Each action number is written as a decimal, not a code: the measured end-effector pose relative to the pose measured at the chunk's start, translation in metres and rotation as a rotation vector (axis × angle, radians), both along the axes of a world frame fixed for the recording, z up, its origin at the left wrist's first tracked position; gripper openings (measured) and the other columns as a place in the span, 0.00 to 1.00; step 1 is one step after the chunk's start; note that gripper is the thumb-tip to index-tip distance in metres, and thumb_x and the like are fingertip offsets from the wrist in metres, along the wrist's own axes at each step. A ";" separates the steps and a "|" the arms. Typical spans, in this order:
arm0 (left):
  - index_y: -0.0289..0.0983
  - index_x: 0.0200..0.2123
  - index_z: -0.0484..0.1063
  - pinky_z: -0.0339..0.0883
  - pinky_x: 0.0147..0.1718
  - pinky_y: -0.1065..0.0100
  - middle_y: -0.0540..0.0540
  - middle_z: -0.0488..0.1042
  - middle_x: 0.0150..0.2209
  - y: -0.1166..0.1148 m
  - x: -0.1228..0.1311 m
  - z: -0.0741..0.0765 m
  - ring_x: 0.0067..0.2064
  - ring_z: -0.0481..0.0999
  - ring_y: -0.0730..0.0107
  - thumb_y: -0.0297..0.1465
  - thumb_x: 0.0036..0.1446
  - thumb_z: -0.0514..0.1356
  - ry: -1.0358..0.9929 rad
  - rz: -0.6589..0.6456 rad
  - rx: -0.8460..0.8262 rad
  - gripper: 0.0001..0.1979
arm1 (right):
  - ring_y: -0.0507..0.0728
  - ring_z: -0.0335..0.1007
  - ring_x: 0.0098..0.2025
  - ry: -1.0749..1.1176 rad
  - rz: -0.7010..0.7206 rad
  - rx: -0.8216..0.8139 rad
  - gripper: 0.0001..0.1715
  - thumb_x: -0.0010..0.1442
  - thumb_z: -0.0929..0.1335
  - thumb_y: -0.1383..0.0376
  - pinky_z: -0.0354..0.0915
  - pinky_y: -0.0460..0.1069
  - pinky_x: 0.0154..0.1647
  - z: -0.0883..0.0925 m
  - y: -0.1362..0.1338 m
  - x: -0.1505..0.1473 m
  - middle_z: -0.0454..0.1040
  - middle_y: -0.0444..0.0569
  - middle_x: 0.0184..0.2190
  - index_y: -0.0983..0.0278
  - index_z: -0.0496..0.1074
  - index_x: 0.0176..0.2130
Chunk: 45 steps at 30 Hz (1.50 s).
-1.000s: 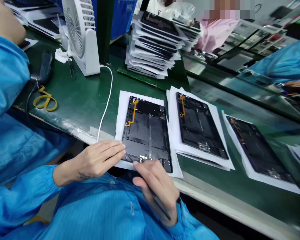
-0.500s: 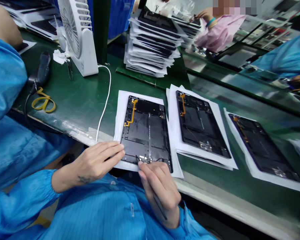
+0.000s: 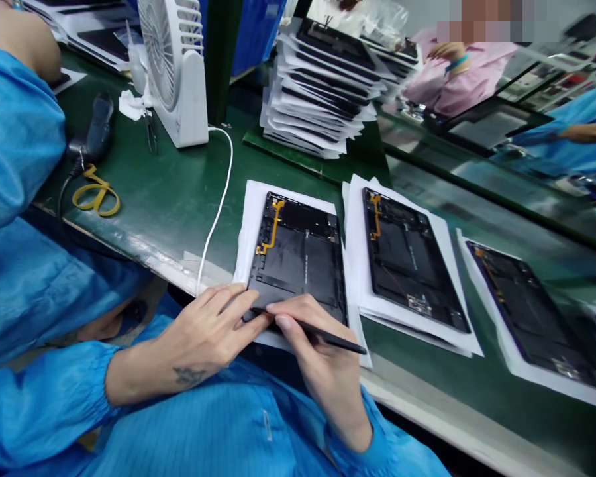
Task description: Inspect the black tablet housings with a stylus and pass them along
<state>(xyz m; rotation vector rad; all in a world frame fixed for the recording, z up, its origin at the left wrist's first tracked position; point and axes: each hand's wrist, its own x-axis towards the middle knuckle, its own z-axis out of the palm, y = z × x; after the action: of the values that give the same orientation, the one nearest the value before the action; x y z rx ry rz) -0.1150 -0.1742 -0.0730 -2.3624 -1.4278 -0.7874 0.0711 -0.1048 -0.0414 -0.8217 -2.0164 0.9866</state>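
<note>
Green worktop carries a tablet rear housing on white paper. Left hand lies spread against its lower edge; right hand pinches a black stylus there. A second housing and third housing lie alongside, with a paper-interleaved stack behind.

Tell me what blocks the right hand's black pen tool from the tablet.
Nothing visible: the black pen tool in the right hand lies across the tablet's lower edge, tip beside the left hand's fingers.

White desk fan on green workbench; yellow-handled scissors nearby
</note>
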 end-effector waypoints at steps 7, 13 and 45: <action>0.33 0.53 0.73 0.76 0.46 0.59 0.39 0.77 0.50 0.001 0.002 0.003 0.49 0.78 0.55 0.22 0.67 0.54 -0.020 0.002 0.010 0.15 | 0.52 0.75 0.37 -0.054 0.044 0.033 0.09 0.66 0.68 0.72 0.69 0.47 0.38 -0.002 0.000 0.002 0.79 0.44 0.35 0.60 0.78 0.40; 0.31 0.49 0.74 0.77 0.48 0.58 0.37 0.79 0.50 0.002 -0.010 -0.002 0.52 0.79 0.54 0.21 0.67 0.53 -0.069 -0.090 0.056 0.13 | 0.52 0.72 0.35 -0.107 0.104 0.088 0.08 0.67 0.68 0.72 0.69 0.48 0.36 0.004 0.005 0.000 0.78 0.44 0.33 0.61 0.77 0.39; 0.27 0.49 0.74 0.69 0.41 0.60 0.40 0.76 0.37 0.016 0.004 0.011 0.42 0.77 0.59 0.24 0.68 0.55 0.140 -0.180 0.065 0.11 | 0.59 0.77 0.42 -0.264 0.047 0.505 0.15 0.63 0.68 0.76 0.76 0.57 0.49 -0.009 -0.025 0.037 0.78 0.51 0.34 0.65 0.75 0.49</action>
<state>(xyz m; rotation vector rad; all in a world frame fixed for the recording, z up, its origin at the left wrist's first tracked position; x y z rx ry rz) -0.1108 -0.1586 -0.0620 -2.4671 -1.1303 -0.6845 0.1076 -0.1301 -0.0507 -0.6498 -2.3744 0.3668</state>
